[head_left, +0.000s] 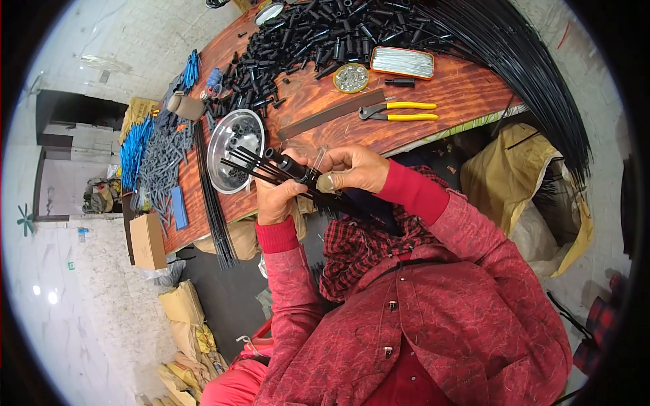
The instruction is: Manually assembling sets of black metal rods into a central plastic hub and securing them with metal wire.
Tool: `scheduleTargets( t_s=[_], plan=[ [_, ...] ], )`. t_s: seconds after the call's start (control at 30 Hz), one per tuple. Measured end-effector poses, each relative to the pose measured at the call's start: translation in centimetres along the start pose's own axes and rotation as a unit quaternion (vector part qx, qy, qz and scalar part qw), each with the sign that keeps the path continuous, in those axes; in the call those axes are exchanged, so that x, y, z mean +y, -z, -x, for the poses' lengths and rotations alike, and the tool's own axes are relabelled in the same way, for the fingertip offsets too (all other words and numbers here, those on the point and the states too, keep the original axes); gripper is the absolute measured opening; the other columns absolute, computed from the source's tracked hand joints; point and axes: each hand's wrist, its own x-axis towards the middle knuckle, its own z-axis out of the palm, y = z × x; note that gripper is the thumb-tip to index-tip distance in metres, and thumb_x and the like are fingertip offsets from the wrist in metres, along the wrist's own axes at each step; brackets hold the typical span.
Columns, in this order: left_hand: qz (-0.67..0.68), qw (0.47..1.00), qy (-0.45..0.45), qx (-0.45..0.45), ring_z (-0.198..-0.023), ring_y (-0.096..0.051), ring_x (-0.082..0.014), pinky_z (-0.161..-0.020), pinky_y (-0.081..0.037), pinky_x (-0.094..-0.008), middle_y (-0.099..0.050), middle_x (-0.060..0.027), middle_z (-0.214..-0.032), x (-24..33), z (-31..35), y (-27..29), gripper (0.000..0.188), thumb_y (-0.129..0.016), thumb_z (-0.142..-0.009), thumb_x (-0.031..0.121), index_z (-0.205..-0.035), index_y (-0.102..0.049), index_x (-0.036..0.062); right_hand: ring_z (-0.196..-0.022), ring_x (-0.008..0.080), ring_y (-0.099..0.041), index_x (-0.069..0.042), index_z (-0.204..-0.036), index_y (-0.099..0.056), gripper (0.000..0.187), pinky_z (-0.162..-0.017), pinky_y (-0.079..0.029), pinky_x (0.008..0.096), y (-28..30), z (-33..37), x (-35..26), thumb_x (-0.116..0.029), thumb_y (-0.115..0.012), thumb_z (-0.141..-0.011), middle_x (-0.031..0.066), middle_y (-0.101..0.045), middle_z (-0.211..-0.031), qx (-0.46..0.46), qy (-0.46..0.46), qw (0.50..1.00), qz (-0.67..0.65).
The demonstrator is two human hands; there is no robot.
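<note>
My left hand is closed around a bundle of thin black rods, whose ends fan out to the left above the table edge. Short black tubes stick up from the same grip. Close against it, my right hand is closed, thumb and fingers pinched at the tubes. A thin, clear or shiny piece shows by its fingertips, too small to name. The right thumb seems to have a pale covering on its tip. Just left of my hands stands a clear plastic bowl with small black rings inside.
On the wooden table lie a heap of black tubes, yellow-handled pliers, a dark flat bar, a dish of small metal parts and a tin of metal pins. Long black rods overhang the right edge. Grey and blue pieces lie left.
</note>
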Motion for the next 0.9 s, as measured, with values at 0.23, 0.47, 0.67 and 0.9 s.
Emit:
scheduleTargets(
  t_s=[0.23, 0.47, 0.67, 0.9],
  plan=[
    [0.067, 0.987, -0.059, -0.131, -0.080, -0.060, -0.0232, -0.069, -0.048, -0.0338, -0.056, -0.0053, -0.082, -1.0, -1.5, 0.3, 0.036, -0.086, -0.057, 0.006, -0.089, -0.071, -0.0017, -0.081, 0.0064, -0.060, -0.003, -0.096, -0.065, 0.019, -0.075, -0.049, 0.0230, 0.1, 0.0, 0.2, -0.012, -0.076, -0.084, -0.0006, -0.065, -0.088, -0.026, 0.044, 0.999, 0.003],
    [0.140, 0.988, -0.045, -0.044, -0.078, -0.065, -0.0206, -0.072, -0.054, -0.0308, -0.065, -0.0082, -0.087, -2.4, -2.0, -0.7, 0.050, -0.088, -0.061, 0.005, -0.105, -0.065, -0.0022, -0.082, 0.0093, -0.061, -0.001, -0.094, -0.064, 0.020, -0.076, -0.050, 0.0250, 0.6, 0.0, -0.3, -0.013, -0.076, -0.084, 0.0016, -0.065, -0.087, 0.011, 0.053, 0.998, -0.042],
    [0.086, 0.993, -0.061, 0.049, -0.077, -0.066, -0.0175, -0.074, -0.056, -0.0311, -0.067, -0.0064, -0.087, -2.1, -1.6, -0.1, 0.036, -0.082, -0.071, 0.000, -0.101, -0.062, -0.0005, -0.076, 0.0062, -0.061, -0.002, -0.094, -0.062, 0.018, -0.067, -0.049, 0.0220, -1.2, 0.1, -0.8, -0.009, -0.075, -0.084, 0.0007, -0.065, -0.084, 0.100, 0.124, 0.987, 0.013],
    [-0.071, 0.987, -0.094, 0.113, -0.089, -0.060, -0.0112, -0.082, -0.048, -0.0262, -0.066, -0.0027, -0.096, -0.6, -1.6, -2.4, 0.032, -0.071, -0.087, 0.004, -0.116, -0.062, -0.0031, -0.062, 0.0033, -0.057, -0.002, -0.087, -0.060, 0.017, -0.056, -0.046, 0.0214, -2.8, -0.3, -0.7, -0.007, -0.076, -0.083, -0.0013, -0.062, -0.072, 0.254, 0.212, 0.927, 0.174]
  ],
)
